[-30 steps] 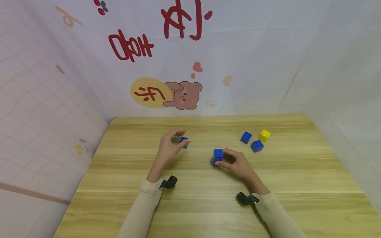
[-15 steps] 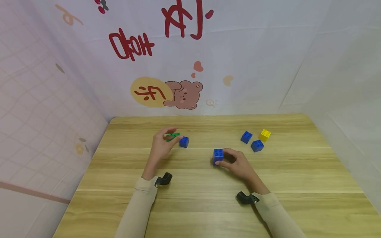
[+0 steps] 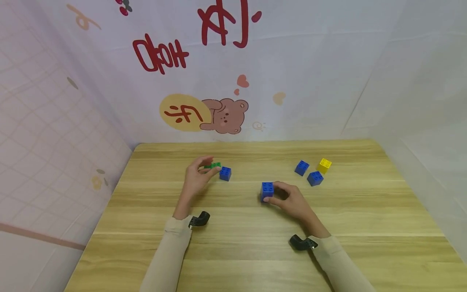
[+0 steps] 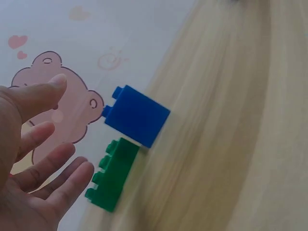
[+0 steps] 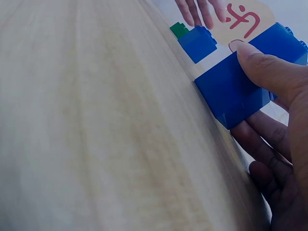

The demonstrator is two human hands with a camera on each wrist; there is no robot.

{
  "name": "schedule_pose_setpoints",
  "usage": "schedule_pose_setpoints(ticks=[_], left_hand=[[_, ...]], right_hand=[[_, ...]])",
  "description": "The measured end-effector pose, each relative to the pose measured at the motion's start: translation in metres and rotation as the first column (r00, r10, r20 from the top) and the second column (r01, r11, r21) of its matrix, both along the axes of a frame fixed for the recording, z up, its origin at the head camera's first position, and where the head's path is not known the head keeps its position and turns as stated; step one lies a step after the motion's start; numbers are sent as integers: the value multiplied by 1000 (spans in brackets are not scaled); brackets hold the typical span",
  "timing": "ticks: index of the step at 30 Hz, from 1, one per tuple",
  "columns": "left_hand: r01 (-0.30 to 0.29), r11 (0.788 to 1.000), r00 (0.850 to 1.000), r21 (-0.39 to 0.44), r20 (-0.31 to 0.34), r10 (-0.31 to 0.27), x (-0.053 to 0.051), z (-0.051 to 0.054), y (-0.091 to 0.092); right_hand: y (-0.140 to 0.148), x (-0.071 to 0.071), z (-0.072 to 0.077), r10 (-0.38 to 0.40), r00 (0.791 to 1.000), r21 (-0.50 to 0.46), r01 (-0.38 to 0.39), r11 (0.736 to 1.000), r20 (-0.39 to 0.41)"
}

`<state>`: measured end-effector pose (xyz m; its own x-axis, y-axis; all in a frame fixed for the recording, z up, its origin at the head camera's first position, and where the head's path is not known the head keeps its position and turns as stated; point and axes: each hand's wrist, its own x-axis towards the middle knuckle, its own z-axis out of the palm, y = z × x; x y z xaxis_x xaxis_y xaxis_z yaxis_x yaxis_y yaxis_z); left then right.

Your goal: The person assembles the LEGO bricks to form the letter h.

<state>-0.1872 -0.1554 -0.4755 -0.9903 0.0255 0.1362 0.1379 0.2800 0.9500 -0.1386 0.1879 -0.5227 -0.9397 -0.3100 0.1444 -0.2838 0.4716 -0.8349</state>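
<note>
My right hand (image 3: 292, 200) grips a tall blue stack (image 3: 267, 191) that looks like two toy bricks joined one on the other. In the right wrist view the thumb lies along one side of this stack (image 5: 236, 89) and the fingers are on the other. My left hand (image 3: 197, 176) hovers by a long green brick (image 4: 114, 174) and a blue brick (image 3: 225, 173), which stand side by side. The left wrist view shows its fingers (image 4: 72, 185) and thumb spread, with a gap to both bricks. Part of the green brick is hidden by that hand in the head view.
Two more blue bricks (image 3: 301, 168) (image 3: 315, 178) and a yellow brick (image 3: 324, 166) lie in a group at the right rear of the wooden table (image 3: 248, 243). A white printed cloth (image 3: 313, 73) hangs behind the table.
My left hand has moved left, off the blue brick, leaving more of it and the green brick in sight. The right hand and its blue stack have stayed put.
</note>
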Motion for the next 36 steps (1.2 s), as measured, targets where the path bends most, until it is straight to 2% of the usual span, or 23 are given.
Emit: schedule_pose_setpoints(ticks=[4, 8, 14, 26, 31, 36], left_hand=[[9, 1000, 999, -9, 53, -8, 1, -3, 4], [24, 1000, 998, -8, 63, -23, 4, -6, 7], [51, 998, 997, -36, 56, -49, 5, -10, 13], [77, 989, 997, -128, -2, -78, 4, -12, 21], [88, 982, 996, -170, -4, -90, 5, -13, 22], [107, 974, 994, -197, 10, -107, 6, -11, 23]], right_hand=[[-1, 0, 0, 9, 1000, -14, -9, 1000, -9], [-2, 0, 0, 25, 1000, -37, -26, 999, -12], [-3, 0, 0, 33, 999, -43, -34, 998, -23], [8, 0, 4, 57, 998, -9, -57, 998, -30], [13, 1, 5, 66, 996, -46, -69, 997, -53], [18, 3, 13, 39, 996, -53, -43, 998, -76]])
